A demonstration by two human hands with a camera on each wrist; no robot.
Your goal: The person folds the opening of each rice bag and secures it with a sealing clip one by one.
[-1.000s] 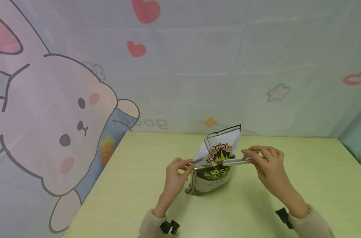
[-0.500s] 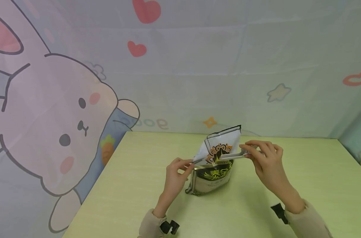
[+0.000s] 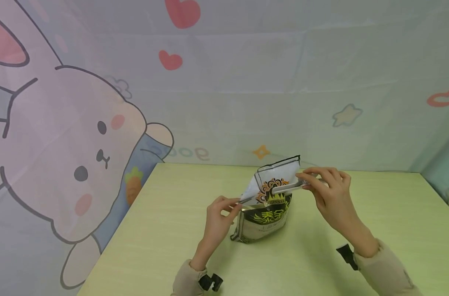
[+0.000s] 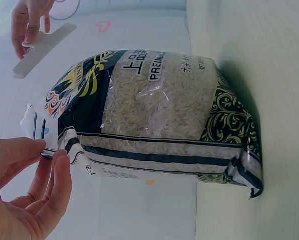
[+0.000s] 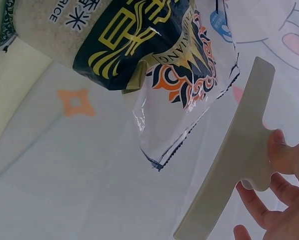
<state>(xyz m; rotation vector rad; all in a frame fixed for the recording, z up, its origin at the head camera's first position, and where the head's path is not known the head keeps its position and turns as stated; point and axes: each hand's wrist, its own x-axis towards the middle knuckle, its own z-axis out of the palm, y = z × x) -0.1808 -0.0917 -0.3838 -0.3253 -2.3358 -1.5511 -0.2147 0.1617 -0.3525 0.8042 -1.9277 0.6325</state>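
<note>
A bag of rice [image 3: 264, 222] stands on the table, with grains showing through its clear panel in the left wrist view. Its white upper part [image 3: 283, 168] rises to a dark-edged top that leans right. My left hand [image 3: 218, 216] pinches the bag's left side edge between thumb and fingers. In my right hand [image 3: 333, 199] is a long grey-white bag clip [image 5: 234, 145], pinched by the grip at its middle. The clip's bar overlaps the bag's printed front in the head view. From the right wrist view, the clip is apart from the bag's top edge [image 5: 189, 127].
A pale yellow-green table [image 3: 165, 222] lies under the bag and both arms. Behind it hangs a cloth backdrop [image 3: 246, 82] printed with a rabbit, hearts and stars. Dark wrist mounts [image 3: 211, 283] sit at the beige sleeves.
My right hand has risen and shifted slightly left with the bag clip, whose bar now lies higher across the bag's front. My left hand and the bag have stayed put.
</note>
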